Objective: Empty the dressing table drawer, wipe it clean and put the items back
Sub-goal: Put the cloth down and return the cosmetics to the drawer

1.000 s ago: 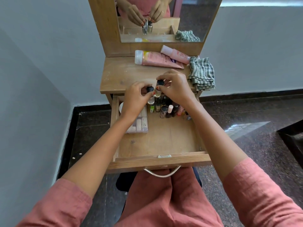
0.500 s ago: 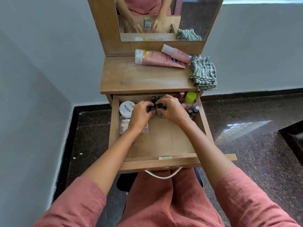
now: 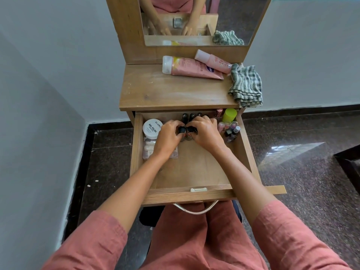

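Drawer (image 3: 194,172) open, pink tubes (image 3: 192,70), checked cloth (image 3: 246,86) above (overhanging edge)

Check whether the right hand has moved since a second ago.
Yes. The right hand overlapped the tabletop's front edge a second ago; now it is lower, inside the drawer, pinching a black-capped bottle.

The wooden worktop (image 3: 175,90) carries 2 pink tubes lying on their sides along its far edge. The larger tube (image 3: 191,68) is nearer, the smaller tube (image 3: 213,60) just behind it to the right. A crumpled checked cloth (image 3: 245,85) sits at the right edge, drooping over it.
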`<state>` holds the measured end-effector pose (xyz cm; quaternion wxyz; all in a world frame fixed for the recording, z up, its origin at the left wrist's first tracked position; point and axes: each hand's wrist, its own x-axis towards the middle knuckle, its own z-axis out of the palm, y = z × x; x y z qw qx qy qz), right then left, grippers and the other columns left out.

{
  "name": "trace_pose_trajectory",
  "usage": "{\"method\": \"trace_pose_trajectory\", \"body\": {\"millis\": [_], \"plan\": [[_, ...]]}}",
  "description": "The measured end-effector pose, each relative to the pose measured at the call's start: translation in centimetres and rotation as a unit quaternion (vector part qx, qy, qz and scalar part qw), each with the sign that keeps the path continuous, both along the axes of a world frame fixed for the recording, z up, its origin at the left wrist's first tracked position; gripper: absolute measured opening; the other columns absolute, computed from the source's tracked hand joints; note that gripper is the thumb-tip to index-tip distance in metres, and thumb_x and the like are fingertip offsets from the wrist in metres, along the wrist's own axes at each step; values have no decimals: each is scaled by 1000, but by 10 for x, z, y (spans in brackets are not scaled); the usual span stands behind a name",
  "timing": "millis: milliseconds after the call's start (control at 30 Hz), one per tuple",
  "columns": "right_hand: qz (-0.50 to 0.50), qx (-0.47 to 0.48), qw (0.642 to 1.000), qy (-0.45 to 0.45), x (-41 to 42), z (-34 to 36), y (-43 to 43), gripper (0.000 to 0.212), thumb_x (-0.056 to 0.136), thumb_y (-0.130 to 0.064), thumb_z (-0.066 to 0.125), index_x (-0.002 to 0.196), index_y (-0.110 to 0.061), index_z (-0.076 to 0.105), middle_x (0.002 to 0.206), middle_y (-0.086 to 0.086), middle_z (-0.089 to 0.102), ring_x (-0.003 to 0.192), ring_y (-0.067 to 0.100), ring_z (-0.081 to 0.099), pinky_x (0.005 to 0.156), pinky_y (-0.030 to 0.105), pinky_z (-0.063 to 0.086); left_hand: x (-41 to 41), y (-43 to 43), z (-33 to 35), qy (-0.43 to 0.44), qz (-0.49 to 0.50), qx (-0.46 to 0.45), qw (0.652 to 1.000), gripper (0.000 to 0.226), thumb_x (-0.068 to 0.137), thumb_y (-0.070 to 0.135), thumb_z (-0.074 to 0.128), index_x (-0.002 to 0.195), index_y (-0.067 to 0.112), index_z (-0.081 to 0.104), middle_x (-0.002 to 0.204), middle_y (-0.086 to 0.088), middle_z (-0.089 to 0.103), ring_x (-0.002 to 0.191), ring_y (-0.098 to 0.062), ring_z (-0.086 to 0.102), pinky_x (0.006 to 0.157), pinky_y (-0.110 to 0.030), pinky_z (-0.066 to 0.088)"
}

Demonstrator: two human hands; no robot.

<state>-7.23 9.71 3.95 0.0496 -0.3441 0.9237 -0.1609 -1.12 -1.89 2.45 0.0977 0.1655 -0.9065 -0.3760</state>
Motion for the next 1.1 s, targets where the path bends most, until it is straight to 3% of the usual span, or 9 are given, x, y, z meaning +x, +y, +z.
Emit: {"method": "trace_pose_trajectory", "body": {"millis": [267,400,500,600,733,833,933,1033,1100], "plan": [[7,-13,1000,-9,-3,7,2,36,85,-17,58,121,-15,57,121,7,56,117,28,43,94,38,31,2,-3,7,23,5,11,1000,33,78,4,67,111,5,62,107,-12,62,100,-20,58,83,-19,42],[6,-113,993,-42,-9,24,4,28,80,-4,64,109,-2,65,106,14,62,98,27,58,87,37,48,0,-6,23,72,3,24,997,33,79,7,67,111,5,62,109,-11,63,100,-18,59,88,-23,48],[0,-163,986,-46,-18,42,4,20,79,1,63,98,1,68,95,16,65,85,26,62,81,38,53,-7,-10,36,106,2,30,994,30,79,6,67,109,4,63,106,-10,64,94,-12,59,83,-8,45],[-2,-191,981,-28,-29,61,3,16,79,1,62,94,1,69,92,15,67,80,22,62,78,30,52,-15,-14,49,126,1,24,992,27,80,5,65,107,3,63,102,-9,64,89,-6,54,75,4,38],[-19,-235,972,1,-49,82,-1,16,77,1,66,93,1,69,89,15,69,75,15,59,73,20,50,-30,-22,65,159,7,16,987,24,81,6,65,104,4,64,99,-9,65,86,-7,55,74,-1,42],[-36,-234,972,11,-69,91,-4,19,77,-1,67,96,2,68,94,16,69,79,16,59,70,10,45,-44,-34,76,176,23,24,984,24,80,7,66,104,3,65,101,-10,66,88,-8,56,81,-14,47],[-61,-227,972,21,-93,97,-6,26,77,-2,67,103,1,67,103,17,66,85,16,57,74,7,42,-58,-49,82,188,40,12,981,26,81,8,65,107,5,64,107,-4,63,96,-10,55,85,-12,39],[-92,-217,971,36,-115,102,-7,31,76,-2,65,107,-3,66,110,16,65,101,25,60,81,16,41,-74,-67,82,201,58,-11,978,29,78,8,67,107,7,62,114,-9,61,108,-18,54,89,-12,35],[-101,-204,973,37,-129,106,-8,37,77,-2,63,113,-6,64,115,14,64,108,23,59,80,9,35,-84,-78,80,206,62,-9,977,37,76,8,69,112,6,59,119,-10,58,113,-19,52,91,-11,33]]}}
